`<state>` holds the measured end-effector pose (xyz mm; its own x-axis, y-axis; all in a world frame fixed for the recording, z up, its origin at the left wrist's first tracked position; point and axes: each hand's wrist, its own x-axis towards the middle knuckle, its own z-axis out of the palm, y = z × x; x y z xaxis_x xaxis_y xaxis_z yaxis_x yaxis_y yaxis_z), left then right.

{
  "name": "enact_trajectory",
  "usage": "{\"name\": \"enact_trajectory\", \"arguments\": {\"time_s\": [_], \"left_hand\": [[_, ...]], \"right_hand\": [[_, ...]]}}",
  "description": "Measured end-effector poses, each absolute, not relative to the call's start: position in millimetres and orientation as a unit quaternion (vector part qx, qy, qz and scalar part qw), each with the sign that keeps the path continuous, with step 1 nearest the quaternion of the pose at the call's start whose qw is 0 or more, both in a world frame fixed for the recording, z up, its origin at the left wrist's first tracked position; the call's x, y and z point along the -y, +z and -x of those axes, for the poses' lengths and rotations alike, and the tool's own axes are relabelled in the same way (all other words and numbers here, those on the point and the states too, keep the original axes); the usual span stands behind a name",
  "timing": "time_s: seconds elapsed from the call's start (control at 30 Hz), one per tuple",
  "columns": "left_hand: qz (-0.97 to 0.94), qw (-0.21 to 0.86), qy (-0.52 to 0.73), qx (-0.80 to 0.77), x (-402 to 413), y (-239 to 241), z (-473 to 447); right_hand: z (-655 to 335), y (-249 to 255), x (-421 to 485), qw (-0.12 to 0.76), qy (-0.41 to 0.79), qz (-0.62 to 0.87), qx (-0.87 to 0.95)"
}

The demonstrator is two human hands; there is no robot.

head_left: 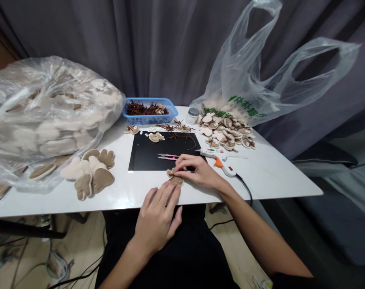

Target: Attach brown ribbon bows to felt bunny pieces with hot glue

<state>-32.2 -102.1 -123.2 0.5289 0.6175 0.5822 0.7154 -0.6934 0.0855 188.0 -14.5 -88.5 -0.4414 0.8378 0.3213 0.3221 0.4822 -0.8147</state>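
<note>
My left hand (158,216) lies flat at the near edge of the white table (269,176), fingers stretched out, fingertips touching a small beige felt piece (175,177). My right hand (197,170) rests on the table just right of that piece, its fingers pinched together on the piece's top edge. Pink snips (168,156) lie on a black mat (158,154) just beyond my right hand. A white and orange glue gun (221,159) lies to the right of the mat, its black cord running off the table's edge.
A big clear bag of beige felt shapes (46,116) fills the left side, with loose felt shapes (90,172) beside it. A blue basket (150,109) of brown bows stands at the back. Finished pieces (227,132), a small jar (193,115) and a clear plastic bag (260,80) sit at the right.
</note>
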Motion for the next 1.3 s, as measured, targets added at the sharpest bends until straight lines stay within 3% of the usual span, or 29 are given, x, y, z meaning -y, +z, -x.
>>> {"name": "enact_trajectory", "arguments": {"time_s": [1.3], "left_hand": [[0.871, 0.072, -0.313, 0.371, 100.9, -122.7, 32.4]], "right_hand": [[-187.6, -83.4, 13.0, 0.365, 0.344, 0.365, 0.784]]}}
